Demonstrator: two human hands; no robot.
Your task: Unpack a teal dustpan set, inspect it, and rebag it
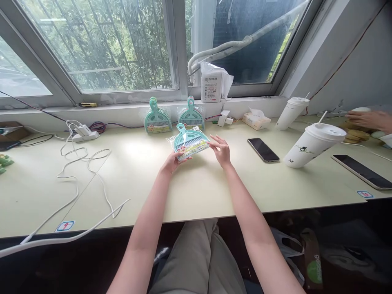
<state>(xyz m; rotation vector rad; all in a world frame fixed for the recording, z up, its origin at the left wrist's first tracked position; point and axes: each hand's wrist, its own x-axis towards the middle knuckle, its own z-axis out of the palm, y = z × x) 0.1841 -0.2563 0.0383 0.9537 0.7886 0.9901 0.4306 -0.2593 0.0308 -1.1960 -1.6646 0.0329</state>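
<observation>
A teal mini brush and dustpan set in a clear plastic pack (189, 141) is held tilted just above the pale desk (214, 183). My left hand (174, 161) grips the pack's lower left corner with closed fingers. My right hand (221, 150) touches the pack's right edge, its fingers spread. Two more packs of the same teal set (158, 118) (191, 115) lean upright against the window sill behind.
A white charger and long cables (82, 159) lie at the left. A phone (262, 149), two lidded white cups (312, 145) (291, 113), a tablet (363, 171) and a tissue pack (256, 120) lie at the right. Another person's hand (367, 119) rests at the far right.
</observation>
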